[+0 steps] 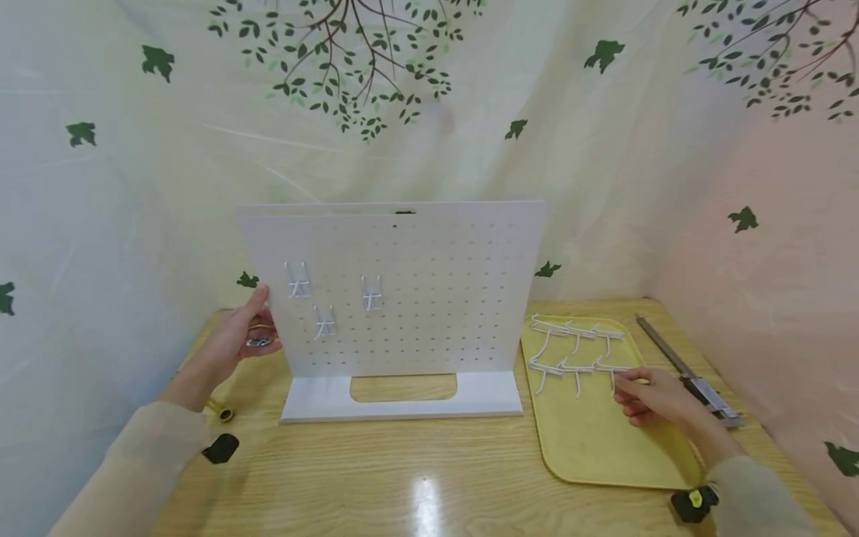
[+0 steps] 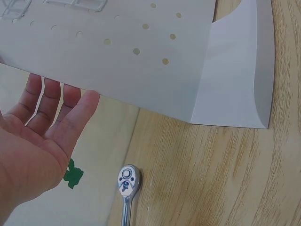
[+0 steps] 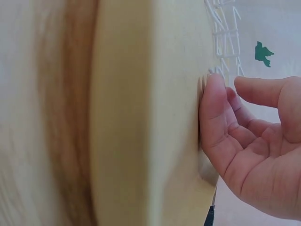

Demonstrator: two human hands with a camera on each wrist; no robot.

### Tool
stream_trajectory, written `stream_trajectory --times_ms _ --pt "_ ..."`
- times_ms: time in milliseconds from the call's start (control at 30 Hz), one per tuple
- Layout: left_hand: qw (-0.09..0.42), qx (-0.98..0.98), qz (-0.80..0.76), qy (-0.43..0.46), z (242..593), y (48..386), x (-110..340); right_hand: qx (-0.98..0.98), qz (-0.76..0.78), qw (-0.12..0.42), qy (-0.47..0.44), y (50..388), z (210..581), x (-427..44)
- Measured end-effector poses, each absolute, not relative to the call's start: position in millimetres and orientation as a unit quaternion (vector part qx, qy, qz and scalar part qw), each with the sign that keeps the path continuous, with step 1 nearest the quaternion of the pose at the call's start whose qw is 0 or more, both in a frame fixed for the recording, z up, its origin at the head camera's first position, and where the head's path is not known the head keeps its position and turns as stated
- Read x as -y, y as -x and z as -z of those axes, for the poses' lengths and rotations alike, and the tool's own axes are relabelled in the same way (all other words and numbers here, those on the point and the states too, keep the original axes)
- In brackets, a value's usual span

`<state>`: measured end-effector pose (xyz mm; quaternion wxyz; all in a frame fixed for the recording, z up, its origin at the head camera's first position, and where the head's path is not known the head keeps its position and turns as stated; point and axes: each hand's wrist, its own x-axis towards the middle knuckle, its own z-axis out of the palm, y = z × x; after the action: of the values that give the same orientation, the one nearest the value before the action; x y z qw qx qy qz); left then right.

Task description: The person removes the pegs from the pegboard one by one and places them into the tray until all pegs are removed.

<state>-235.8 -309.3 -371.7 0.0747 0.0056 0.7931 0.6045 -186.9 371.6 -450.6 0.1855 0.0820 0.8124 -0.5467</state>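
A white pegboard (image 1: 429,298) stands on a white base, with three white wire hooks (image 1: 325,322) hanging on its left half. My left hand (image 1: 235,339) holds the board's left edge; in the left wrist view, several fingers (image 2: 51,94) reach behind it. On a yellow tray (image 1: 604,447), several white wire hooks (image 1: 570,367) lie in two rows. Over the tray is my right hand (image 1: 661,399), close to the nearest row's rightmost hook (image 1: 612,368). The right wrist view shows a gap between thumb and forefinger; whether a fingertip touches the hook is unclear.
A caliper (image 1: 698,380) lies along the tray's right side. Near my left hand, a ratchet wrench (image 2: 127,183) lies on the wooden table (image 1: 376,477). A brass-coloured piece (image 1: 224,412) lies by my left forearm. A leaf-printed cloth (image 1: 429,164) hangs behind the board.
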Motion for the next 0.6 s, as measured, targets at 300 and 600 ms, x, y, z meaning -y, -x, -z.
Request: stream_trajectory --times_ms 300,600 --pt "0.074 -0.791 -0.607 -0.009 371.4 235.7 309.3 -0.827 0.530 0.185 -0.040 183.5 430.0 -364.1" --pt "0.075 -0.793 -0.604 -0.010 371.6 236.7 309.7 -0.829 0.535 0.153 0.050 180.7 380.7 -315.6"
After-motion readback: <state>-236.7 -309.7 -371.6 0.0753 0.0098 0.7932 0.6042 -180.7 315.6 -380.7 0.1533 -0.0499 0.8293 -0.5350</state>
